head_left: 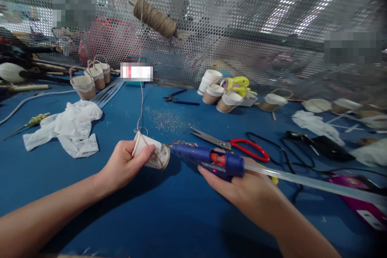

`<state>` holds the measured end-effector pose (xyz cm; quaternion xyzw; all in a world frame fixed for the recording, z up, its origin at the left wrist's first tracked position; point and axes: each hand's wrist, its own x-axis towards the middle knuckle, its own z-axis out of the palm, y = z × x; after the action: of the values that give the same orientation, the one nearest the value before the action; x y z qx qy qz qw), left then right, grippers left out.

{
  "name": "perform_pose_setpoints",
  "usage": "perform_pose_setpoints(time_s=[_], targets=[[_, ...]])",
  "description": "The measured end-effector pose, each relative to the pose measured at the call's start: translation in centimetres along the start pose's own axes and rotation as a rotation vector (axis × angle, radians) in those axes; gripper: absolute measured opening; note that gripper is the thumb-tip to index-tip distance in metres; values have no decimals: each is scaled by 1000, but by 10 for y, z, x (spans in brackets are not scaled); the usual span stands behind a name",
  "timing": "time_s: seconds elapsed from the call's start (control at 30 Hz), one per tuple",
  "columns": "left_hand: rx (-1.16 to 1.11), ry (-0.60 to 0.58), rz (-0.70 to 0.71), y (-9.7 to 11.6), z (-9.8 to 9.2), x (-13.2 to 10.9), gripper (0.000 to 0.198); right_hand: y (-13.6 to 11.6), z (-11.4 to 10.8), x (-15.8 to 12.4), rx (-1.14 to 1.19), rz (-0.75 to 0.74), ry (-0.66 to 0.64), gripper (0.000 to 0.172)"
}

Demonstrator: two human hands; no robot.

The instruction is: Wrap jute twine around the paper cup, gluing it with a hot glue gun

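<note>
My left hand [122, 165] is closed round a small white paper cup [157, 161], which lies tipped on its side in the grip. Twine [141, 105] runs down from a spool [155, 17] on the mesh to the cup and crosses its wall under my thumb. In my right hand [238, 189] is a blue glue gun [208, 159], its grip mostly hidden by the fingers. A long clear glue stick [302, 183] sticks out of its back. The nozzle points left and is at the cup's base end; whether it touches, I cannot tell.
Red-handled scissors [250, 149] lie just behind the glue gun, with pliers [183, 98] farther back. White lace [68, 127] lies at left. Twine-wrapped cups with handles [83, 86] stand back left; more cups [228, 100] stand back right. A black cord [281, 149] loops at right.
</note>
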<state>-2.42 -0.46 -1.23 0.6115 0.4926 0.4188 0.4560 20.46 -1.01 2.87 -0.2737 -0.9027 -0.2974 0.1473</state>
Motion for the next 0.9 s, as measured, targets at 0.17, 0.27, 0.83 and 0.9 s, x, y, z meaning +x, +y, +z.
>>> perform_pose_setpoints(time_s=[0.17,0.27,0.83,0.9], targets=[[33,10,23,0,0,-1,29,1,1,-1,8,-18,25,36],[27,46,8,-1,0,0,29,1,-2,-2,-14,2,-15,36],[-169,160,-169,1,1,6,34,-9,1,-19,-30,38,-93,37],[-175,162,-174,1,1,7,34,-10,1,-19,-30,36,-97,35]])
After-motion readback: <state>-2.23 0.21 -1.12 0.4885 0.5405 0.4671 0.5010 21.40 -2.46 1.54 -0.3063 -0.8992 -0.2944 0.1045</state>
